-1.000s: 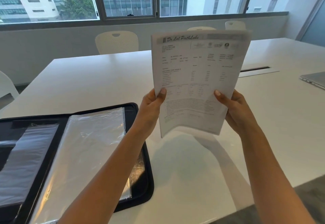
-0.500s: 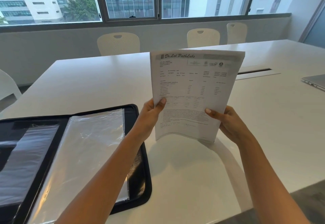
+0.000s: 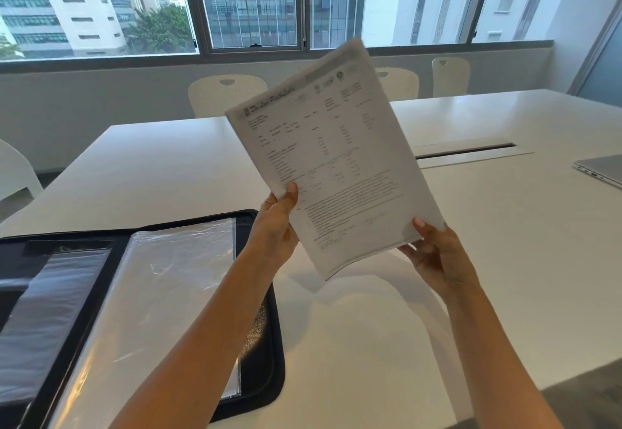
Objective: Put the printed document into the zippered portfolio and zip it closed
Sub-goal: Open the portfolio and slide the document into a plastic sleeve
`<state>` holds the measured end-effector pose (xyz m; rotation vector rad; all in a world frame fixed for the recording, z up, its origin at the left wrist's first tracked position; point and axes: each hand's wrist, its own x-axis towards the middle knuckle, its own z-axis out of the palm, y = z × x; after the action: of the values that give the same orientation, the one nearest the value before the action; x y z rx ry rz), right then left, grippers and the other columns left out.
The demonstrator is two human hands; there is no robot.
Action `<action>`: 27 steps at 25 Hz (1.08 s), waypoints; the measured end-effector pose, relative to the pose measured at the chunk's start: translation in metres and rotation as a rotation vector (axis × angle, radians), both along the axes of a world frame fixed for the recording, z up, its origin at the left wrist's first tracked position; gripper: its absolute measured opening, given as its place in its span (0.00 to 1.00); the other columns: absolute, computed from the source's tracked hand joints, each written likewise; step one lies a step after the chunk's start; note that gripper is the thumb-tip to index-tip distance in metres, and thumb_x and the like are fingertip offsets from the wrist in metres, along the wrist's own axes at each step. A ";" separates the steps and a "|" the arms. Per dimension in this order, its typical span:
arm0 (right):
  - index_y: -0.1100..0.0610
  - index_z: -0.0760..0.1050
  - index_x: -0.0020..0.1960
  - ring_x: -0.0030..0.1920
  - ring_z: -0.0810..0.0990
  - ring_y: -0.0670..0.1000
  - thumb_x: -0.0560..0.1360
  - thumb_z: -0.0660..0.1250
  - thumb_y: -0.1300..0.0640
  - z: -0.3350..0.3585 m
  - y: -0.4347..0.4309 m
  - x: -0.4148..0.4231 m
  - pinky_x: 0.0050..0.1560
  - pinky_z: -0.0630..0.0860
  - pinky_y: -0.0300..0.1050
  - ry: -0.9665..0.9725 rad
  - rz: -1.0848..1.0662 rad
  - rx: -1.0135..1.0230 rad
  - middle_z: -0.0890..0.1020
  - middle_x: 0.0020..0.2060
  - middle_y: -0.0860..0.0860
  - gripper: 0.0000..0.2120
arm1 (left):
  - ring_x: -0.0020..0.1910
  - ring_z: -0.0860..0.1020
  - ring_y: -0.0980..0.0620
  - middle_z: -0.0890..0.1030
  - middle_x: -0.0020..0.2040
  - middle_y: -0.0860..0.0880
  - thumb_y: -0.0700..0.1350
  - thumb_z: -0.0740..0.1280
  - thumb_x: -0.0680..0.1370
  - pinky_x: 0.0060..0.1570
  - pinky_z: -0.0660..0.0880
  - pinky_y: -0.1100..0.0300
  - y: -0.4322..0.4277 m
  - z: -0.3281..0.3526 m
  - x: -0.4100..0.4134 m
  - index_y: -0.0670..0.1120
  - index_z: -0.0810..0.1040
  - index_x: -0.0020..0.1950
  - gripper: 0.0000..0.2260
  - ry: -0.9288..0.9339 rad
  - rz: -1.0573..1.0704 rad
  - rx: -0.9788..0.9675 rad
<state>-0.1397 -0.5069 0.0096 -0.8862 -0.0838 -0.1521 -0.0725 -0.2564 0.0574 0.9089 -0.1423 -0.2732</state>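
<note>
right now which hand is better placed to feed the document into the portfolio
Left. The left hand grips the document on the side nearest the open portfolio, almost above its rim. The right hand holds the far corner, away from it.

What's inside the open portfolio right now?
The portfolio holds clear plastic sleeves only; the document remains in both hands. The left forearm covers the lower right part.
</note>
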 end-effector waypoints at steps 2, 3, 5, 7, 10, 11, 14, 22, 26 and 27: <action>0.57 0.77 0.62 0.58 0.81 0.55 0.73 0.65 0.65 -0.003 0.021 0.002 0.54 0.79 0.55 -0.018 -0.032 0.116 0.83 0.56 0.56 0.18 | 0.60 0.78 0.39 0.78 0.64 0.43 0.43 0.62 0.81 0.57 0.76 0.37 -0.003 -0.002 -0.002 0.50 0.73 0.68 0.15 0.032 -0.016 -0.100; 0.57 0.76 0.63 0.58 0.80 0.55 0.73 0.64 0.65 -0.003 0.032 0.004 0.54 0.79 0.55 -0.025 -0.037 0.139 0.82 0.58 0.56 0.18 | 0.60 0.77 0.39 0.77 0.66 0.42 0.43 0.61 0.81 0.59 0.75 0.37 -0.005 -0.002 -0.003 0.49 0.71 0.70 0.17 0.038 -0.029 -0.146; 0.57 0.75 0.63 0.59 0.80 0.55 0.74 0.65 0.66 0.000 0.051 0.008 0.53 0.80 0.54 -0.020 -0.058 0.162 0.81 0.60 0.56 0.18 | 0.61 0.76 0.40 0.76 0.67 0.42 0.42 0.60 0.81 0.58 0.76 0.37 -0.007 -0.004 -0.006 0.49 0.68 0.72 0.19 0.063 -0.042 -0.237; 0.58 0.74 0.65 0.60 0.79 0.57 0.74 0.65 0.67 0.003 0.064 0.013 0.56 0.79 0.56 -0.003 -0.080 0.166 0.80 0.62 0.57 0.19 | 0.63 0.76 0.39 0.76 0.67 0.42 0.41 0.61 0.80 0.56 0.76 0.37 -0.008 -0.008 -0.009 0.49 0.68 0.72 0.20 0.105 -0.033 -0.301; 0.59 0.73 0.66 0.59 0.79 0.58 0.76 0.65 0.67 0.004 0.074 0.018 0.58 0.78 0.59 0.042 -0.126 0.086 0.80 0.62 0.59 0.19 | 0.63 0.76 0.40 0.77 0.66 0.41 0.41 0.61 0.80 0.54 0.78 0.38 -0.010 -0.016 -0.014 0.49 0.70 0.71 0.18 0.170 0.007 -0.344; 0.59 0.73 0.66 0.58 0.80 0.59 0.76 0.64 0.67 0.002 0.077 0.019 0.57 0.78 0.59 0.059 -0.148 0.063 0.80 0.61 0.58 0.19 | 0.62 0.77 0.40 0.78 0.64 0.42 0.41 0.61 0.81 0.53 0.79 0.39 -0.009 -0.018 -0.015 0.49 0.71 0.69 0.16 0.201 0.035 -0.327; 0.59 0.73 0.66 0.59 0.79 0.61 0.77 0.63 0.67 -0.010 0.078 0.021 0.58 0.77 0.62 0.125 -0.225 0.064 0.80 0.61 0.59 0.18 | 0.56 0.81 0.44 0.83 0.55 0.45 0.43 0.62 0.82 0.48 0.80 0.46 -0.001 -0.023 -0.014 0.48 0.76 0.61 0.09 0.222 0.126 0.094; 0.53 0.77 0.60 0.51 0.84 0.53 0.78 0.62 0.66 -0.024 0.055 0.022 0.45 0.83 0.54 0.260 -0.349 0.164 0.85 0.52 0.52 0.15 | 0.78 0.46 0.38 0.51 0.79 0.38 0.68 0.54 0.77 0.73 0.49 0.40 0.038 -0.067 0.021 0.38 0.48 0.78 0.42 -0.164 0.369 1.821; 0.51 0.78 0.57 0.48 0.85 0.52 0.78 0.62 0.66 -0.028 0.056 0.024 0.43 0.83 0.53 0.287 -0.339 0.157 0.86 0.50 0.51 0.14 | 0.75 0.36 0.34 0.43 0.78 0.34 0.74 0.48 0.74 0.72 0.40 0.38 0.034 -0.088 0.030 0.36 0.42 0.77 0.49 -0.085 0.250 1.937; 0.51 0.78 0.56 0.47 0.86 0.52 0.78 0.62 0.66 -0.029 0.056 0.024 0.42 0.83 0.53 0.295 -0.336 0.158 0.86 0.49 0.50 0.14 | 0.75 0.35 0.34 0.42 0.77 0.33 0.73 0.48 0.74 0.72 0.39 0.38 0.032 -0.092 0.030 0.37 0.41 0.77 0.48 -0.088 0.256 1.949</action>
<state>-0.1159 -0.4506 -0.0191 -0.7513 0.3500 -0.3342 -0.0423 -0.2244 -0.0350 2.8450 0.2444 -0.0483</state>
